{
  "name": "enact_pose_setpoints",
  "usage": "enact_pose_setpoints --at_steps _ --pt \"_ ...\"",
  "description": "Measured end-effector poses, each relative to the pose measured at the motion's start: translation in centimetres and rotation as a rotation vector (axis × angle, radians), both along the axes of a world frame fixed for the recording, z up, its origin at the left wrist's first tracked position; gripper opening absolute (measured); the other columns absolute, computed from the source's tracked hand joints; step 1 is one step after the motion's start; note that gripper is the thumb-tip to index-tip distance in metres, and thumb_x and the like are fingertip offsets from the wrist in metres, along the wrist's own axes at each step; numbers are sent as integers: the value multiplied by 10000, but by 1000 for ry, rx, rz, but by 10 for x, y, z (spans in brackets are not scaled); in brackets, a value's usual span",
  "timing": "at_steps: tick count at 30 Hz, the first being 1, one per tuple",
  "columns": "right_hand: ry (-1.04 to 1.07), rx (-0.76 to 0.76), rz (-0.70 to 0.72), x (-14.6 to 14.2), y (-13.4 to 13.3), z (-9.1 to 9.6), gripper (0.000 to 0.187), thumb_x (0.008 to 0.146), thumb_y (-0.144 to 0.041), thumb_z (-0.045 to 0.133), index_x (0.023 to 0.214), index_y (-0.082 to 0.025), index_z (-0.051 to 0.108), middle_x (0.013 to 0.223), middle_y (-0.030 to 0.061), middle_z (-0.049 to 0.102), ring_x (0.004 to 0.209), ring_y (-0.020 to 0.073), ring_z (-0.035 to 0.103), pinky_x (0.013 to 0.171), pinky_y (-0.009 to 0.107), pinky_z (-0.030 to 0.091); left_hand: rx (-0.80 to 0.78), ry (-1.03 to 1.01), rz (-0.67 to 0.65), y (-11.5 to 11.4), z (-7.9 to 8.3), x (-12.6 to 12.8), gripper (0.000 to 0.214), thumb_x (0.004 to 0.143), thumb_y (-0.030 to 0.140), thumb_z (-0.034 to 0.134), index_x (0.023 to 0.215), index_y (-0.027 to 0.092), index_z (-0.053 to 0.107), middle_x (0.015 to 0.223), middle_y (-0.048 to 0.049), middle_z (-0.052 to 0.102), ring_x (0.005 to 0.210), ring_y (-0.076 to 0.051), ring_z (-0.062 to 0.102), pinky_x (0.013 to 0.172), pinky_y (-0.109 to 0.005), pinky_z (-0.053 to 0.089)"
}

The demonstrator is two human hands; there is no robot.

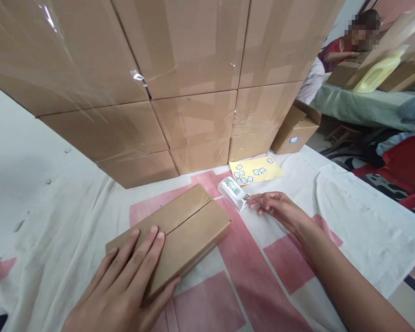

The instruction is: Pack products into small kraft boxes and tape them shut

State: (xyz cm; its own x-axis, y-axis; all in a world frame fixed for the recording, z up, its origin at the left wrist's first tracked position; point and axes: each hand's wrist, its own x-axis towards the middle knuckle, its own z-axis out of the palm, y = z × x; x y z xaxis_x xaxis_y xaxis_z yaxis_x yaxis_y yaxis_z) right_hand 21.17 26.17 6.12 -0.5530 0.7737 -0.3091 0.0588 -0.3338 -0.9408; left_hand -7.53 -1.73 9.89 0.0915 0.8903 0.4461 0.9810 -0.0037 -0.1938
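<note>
A closed flat cardboard box (190, 230) lies at an angle on the cloth in front of me. My left hand (124, 281) holds it at its near left end, fingers stretched across the top and thumb along the near side. Beyond its right corner sits a small white tape dispenser (231, 191). My right hand (275, 207) is at the dispenser's cutting end, thumb and fingertips pinched on what looks like the loose end of clear tape (249, 199). Just behind the dispenser, a yellow sheet (275, 169) carries several small blue-edged white stickers.
Stacked, taped cardboard cartons (197, 120) form a wall at the back. An open carton (297, 131) stands right of them. The table wears a white-and-pink cloth (224, 295). Farther right are a red chair (401, 170), a green-covered table (359, 106), a yellow bottle (380, 71) and another person (337, 53).
</note>
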Motion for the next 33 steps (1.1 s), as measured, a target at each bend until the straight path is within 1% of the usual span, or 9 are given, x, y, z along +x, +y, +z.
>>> enact_pose_setpoints --at_steps 4,6,10,16,19,23,27,30,33 --pt "28 5 5 -1 -2 2 354 697 -349 827 494 -193 583 989 115 788 1109 282 667 728 298 472 -6 20 -20 0 2 1 647 1006 573 320 1502 176 440 1464 -98 578 1382 -346 482 1071 -486 391" --pt "39 28 26 0 -4 4 368 720 -357 814 489 -196 577 1008 118 786 1172 292 641 755 306 472 -4 21 -16 1 2 1 617 1012 563 310 1486 199 463 1460 -88 583 1374 -335 492 1072 -481 389" --pt "8 83 52 1 -4 3 342 748 -366 796 522 -185 614 1167 99 753 1056 260 680 785 324 469 9 13 6 2 3 3 634 1001 579 344 1489 190 457 1455 -91 586 1396 -328 468 1093 -473 384" --pt "14 46 38 0 -2 1 363 745 -382 796 516 -179 600 1142 104 759 968 231 686 722 303 470 10 8 -5 3 5 2 670 1008 572 319 1516 144 409 1433 -107 605 1373 -329 497 1078 -478 395" --pt "-16 31 28 -1 -2 3 339 706 -378 813 511 -180 618 1143 112 758 949 242 689 697 308 478 4 -5 9 3 5 2 635 1016 561 283 1516 193 414 1439 -81 602 1362 -321 513 1066 -477 405" --pt "-79 4 28 -2 -2 5 216 643 -380 829 668 -179 755 1135 132 758 884 240 689 685 321 504 1 -9 9 0 4 3 616 1006 582 300 1502 242 438 1450 -70 594 1373 -329 504 1068 -494 416" --pt "-110 -33 31 -2 -1 3 232 623 -368 824 707 -160 769 952 131 778 720 183 657 608 289 486 -3 -20 3 -2 2 2 592 1006 564 330 1492 251 454 1454 -75 590 1378 -335 498 1073 -507 423" --pt "-145 -60 64 0 -1 2 266 655 -384 787 730 -130 769 726 112 741 616 152 611 526 256 432 -11 -34 1 -2 1 1 550 1019 529 293 1470 278 482 1451 -63 593 1382 -334 494 1070 -519 423" --pt "-222 -72 100 2 0 5 296 670 -411 769 691 -116 744 629 100 704 546 135 575 467 240 374 -24 -37 -11 -2 -1 -1 576 1013 557 295 1482 271 469 1458 -70 586 1391 -336 486 1074 -517 419"
